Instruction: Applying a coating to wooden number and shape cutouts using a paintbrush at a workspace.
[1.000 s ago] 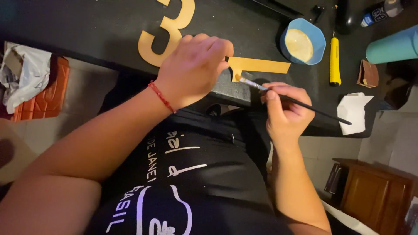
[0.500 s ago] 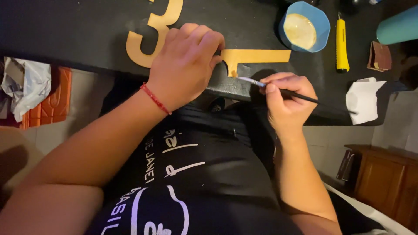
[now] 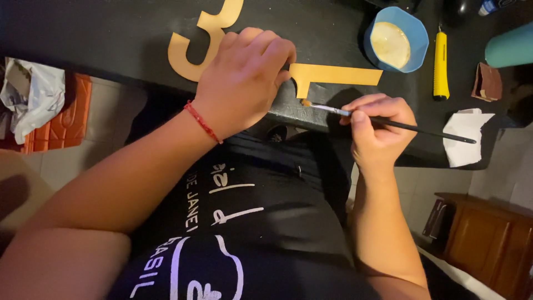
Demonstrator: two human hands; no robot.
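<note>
My left hand (image 3: pixel 244 83) presses down on a flat gold-coloured cut-out shape (image 3: pixel 338 75) lying on the black table (image 3: pixel 100 39), covering its left part. My right hand (image 3: pixel 380 130) grips a thin black-handled paintbrush (image 3: pixel 388 122); its gold-tipped bristles touch the lower edge of that cut-out near the table's front edge. A second gold cut-out, shaped like a curly numeral (image 3: pixel 202 39), lies just left of my left hand. A red string bracelet (image 3: pixel 202 122) circles my left wrist.
A blue cup (image 3: pixel 397 41) of pale gold paint stands behind the cut-out. To its right lie a yellow utility knife (image 3: pixel 440 64), a brown scrap (image 3: pixel 487 82), a teal cylinder (image 3: pixel 511 47) and a white paper piece (image 3: pixel 463 136). A wooden cabinet (image 3: pixel 483 239) stands on the floor right; crumpled paper (image 3: pixel 33 97) left.
The view has shifted slightly, with the table items sitting lower in the frame. The brush tip has moved left along the cut-out's lower edge. My left hand stays pressed on the shape.
</note>
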